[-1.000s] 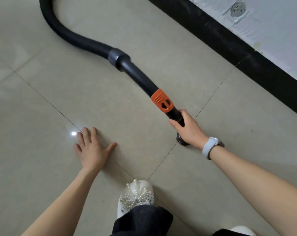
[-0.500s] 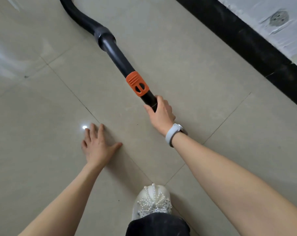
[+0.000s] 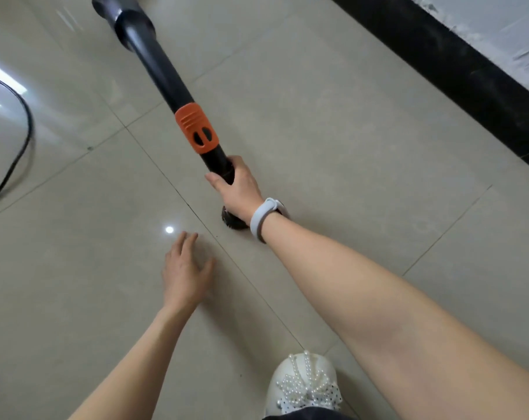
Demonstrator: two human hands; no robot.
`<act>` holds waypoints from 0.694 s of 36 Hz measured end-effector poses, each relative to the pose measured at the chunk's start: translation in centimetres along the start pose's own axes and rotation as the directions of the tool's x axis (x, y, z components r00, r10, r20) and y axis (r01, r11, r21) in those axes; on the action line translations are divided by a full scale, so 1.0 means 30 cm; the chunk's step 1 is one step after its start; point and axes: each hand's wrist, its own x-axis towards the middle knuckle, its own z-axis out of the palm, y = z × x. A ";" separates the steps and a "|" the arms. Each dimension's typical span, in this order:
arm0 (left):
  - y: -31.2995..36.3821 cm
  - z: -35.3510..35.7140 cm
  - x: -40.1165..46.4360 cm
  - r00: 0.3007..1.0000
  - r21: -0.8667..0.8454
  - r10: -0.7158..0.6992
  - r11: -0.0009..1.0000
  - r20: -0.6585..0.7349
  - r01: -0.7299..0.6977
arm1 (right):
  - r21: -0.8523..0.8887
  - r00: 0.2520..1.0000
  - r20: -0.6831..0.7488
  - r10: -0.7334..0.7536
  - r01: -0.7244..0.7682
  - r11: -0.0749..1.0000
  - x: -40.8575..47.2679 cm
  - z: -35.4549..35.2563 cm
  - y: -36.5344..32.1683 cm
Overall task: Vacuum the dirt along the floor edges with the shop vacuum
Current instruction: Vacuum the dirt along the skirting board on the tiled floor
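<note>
The black vacuum wand (image 3: pixel 163 71) with its orange collar (image 3: pixel 196 128) slants down from the top of the view to the tiled floor. My right hand (image 3: pixel 237 186) grips the wand just below the collar. Under that hand the round black nozzle tip (image 3: pixel 231 219) touches the floor beside a tile joint, partly hidden by my wrist and its grey band. My left hand (image 3: pixel 186 274) rests flat on the tile with fingers spread, a little in front of the nozzle and apart from it. A few dark specks lie along the joint.
A black baseboard (image 3: pixel 457 65) runs diagonally along the white wall at the upper right. A black cable (image 3: pixel 21 137) curves over the floor at the left edge. My white pearl-trimmed shoe (image 3: pixel 305 386) stands at the bottom, close to the tile joint.
The wand has swung more upright and the nozzle has shifted back along the floor toward me. My left hand has slid slightly to the right, nearer the joint. The view has tilted, showing the cable.
</note>
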 end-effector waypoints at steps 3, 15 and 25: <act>-0.009 -0.040 0.019 0.976 -0.151 -0.109 0.985 -0.186 0.081 | -0.064 0.994 0.113 -0.012 0.020 0.998 -0.038 0.062 0.023; 0.015 -0.170 0.034 0.814 0.080 0.299 0.950 -0.499 -0.300 | -0.157 0.957 0.288 -0.005 0.052 0.986 -0.212 -0.044 0.122; 0.213 -0.275 0.180 0.449 0.662 0.892 0.311 0.044 -0.682 | -0.131 0.942 0.328 0.068 -0.026 0.991 -0.246 -0.132 0.169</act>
